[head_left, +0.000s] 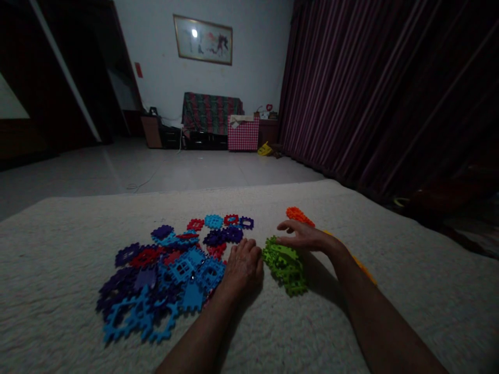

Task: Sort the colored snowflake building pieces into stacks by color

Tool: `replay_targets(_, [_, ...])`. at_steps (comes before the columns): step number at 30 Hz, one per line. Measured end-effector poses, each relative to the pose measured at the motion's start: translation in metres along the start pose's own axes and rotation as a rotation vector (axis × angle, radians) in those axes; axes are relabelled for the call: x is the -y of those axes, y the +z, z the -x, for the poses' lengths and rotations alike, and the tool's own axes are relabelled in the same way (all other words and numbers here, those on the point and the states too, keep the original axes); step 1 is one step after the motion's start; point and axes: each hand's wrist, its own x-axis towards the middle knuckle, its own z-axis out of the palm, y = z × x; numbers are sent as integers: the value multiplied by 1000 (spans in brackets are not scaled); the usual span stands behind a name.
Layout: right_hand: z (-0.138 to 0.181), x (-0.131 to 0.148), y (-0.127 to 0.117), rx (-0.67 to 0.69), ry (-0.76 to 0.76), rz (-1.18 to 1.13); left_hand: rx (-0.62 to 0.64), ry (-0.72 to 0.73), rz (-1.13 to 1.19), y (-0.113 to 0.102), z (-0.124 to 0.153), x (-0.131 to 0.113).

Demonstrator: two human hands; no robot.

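Note:
My left hand (244, 265) rests on the pale cover, its fingers curled under, at the right edge of a mixed heap of plastic building pieces (191, 265). These are flat, notch-edged tiles and frames in blue, purple and red. Whatever those curled fingers may hold is hidden. My right hand (302, 235) hovers with fingers stretched and apart over a pile of green notch-edged pieces (286, 265); its thumb is at the top of that pile. Beyond it lie orange pieces (299, 214). Yellow pieces (365, 269) show partly behind my right forearm.
The quilted cover (409, 301) spreads under everything, its far edge above a tiled floor (218, 169). Farther off stand a low black cabinet (205, 141) and a red-checked cloth (243, 136). A purple curtain (351, 93) hangs at right.

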Motion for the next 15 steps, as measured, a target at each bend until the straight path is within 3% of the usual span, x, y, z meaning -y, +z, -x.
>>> replay_targets(4, [15, 21, -11, 124, 39, 155, 8, 7, -5, -2, -1, 0])
replay_targets(10, [26, 47, -4, 170, 105, 316, 8, 10, -24, -4, -1, -1])
replay_targets(15, [21, 47, -18, 150, 49, 258, 6, -2, -20, -6, 0, -4])
